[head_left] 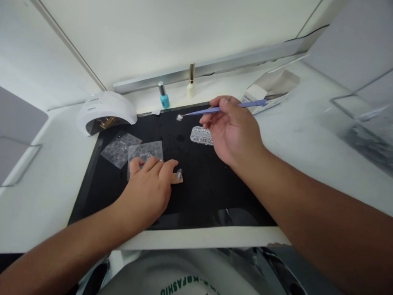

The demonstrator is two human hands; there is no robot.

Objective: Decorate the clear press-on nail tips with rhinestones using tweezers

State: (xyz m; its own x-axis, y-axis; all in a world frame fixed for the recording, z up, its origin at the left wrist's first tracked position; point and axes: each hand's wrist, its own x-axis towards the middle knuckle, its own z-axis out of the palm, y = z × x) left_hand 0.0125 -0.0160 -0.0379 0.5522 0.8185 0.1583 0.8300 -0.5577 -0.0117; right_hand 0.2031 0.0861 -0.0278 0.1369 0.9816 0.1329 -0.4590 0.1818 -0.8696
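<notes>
My right hand (235, 129) pinches purple tweezers (208, 110) near the middle of the black mat. At their tip is a small shiny, whitish piece (179, 117). Partly behind the fingers of that hand lies a clear compartment case (200, 135) with tiny sparkling bits. My left hand (150, 184) rests palm down, thumb and fingers apart, over a tan strip (174, 178) that carries a small clear nail-like piece (179, 174) at its end. Its fingertips touch a clear sheet with dark round spots (150, 149). A second such sheet (118, 149) lies to the left.
A white nail lamp (107, 108) stands at the back left. Behind the mat (202, 196) are a turquoise bottle (164, 98) and a cream bottle with a gold cap (190, 87). An open white box (270, 88) sits at the back right. Transparent packaging (368, 139) lies far right.
</notes>
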